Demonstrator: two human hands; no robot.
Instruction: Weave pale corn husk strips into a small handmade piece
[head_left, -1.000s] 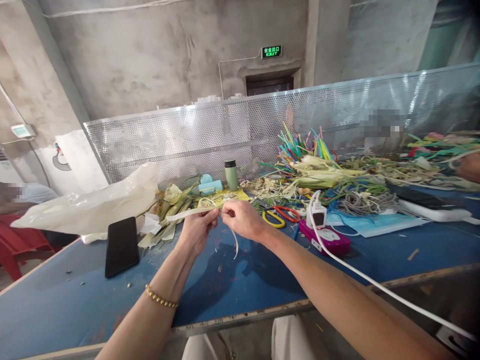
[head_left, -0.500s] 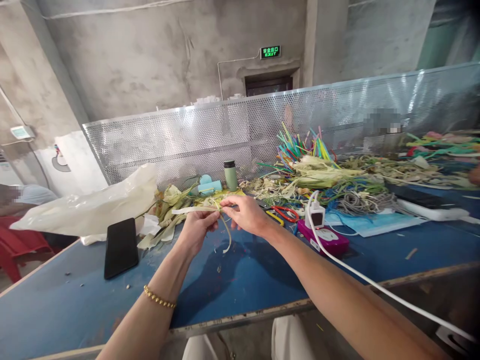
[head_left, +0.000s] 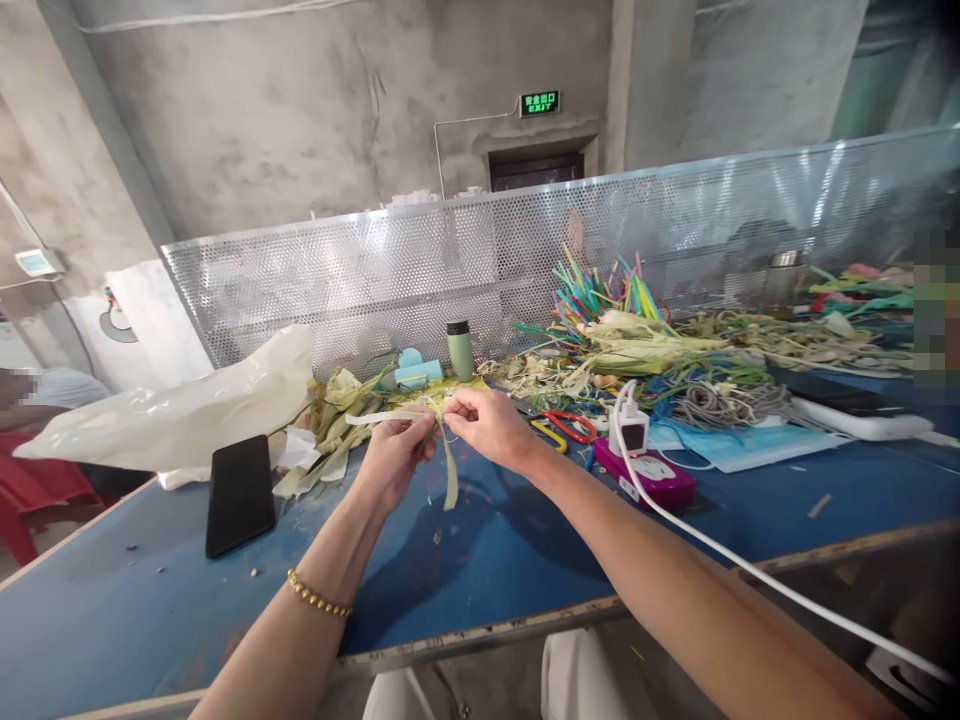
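Above the blue table [head_left: 487,560], my left hand [head_left: 394,455] pinches a pale leaf strip [head_left: 382,417] that sticks out to the left. My right hand [head_left: 484,425] is closed on the same strip just to the right, fingertips almost touching the left ones. A loose end of the strip [head_left: 449,475] hangs down between the two hands. A gold bead bracelet [head_left: 321,599] sits on my left wrist. A pile of green and pale husk leaves [head_left: 337,420] lies just behind my left hand.
A black phone [head_left: 240,492] lies at left beside a white plastic bag [head_left: 187,410]. Yellow and red scissors [head_left: 562,428], a magenta power strip [head_left: 652,478] with a white cable, a green flask [head_left: 460,350], coloured strips and cords [head_left: 675,370] crowd the right. A perforated metal screen [head_left: 525,250] backs the table.
Both hands rose slightly and stayed pinched together. The hanging end of the strip swung from a thin curl under my right hand to a wider piece dangling between the hands.
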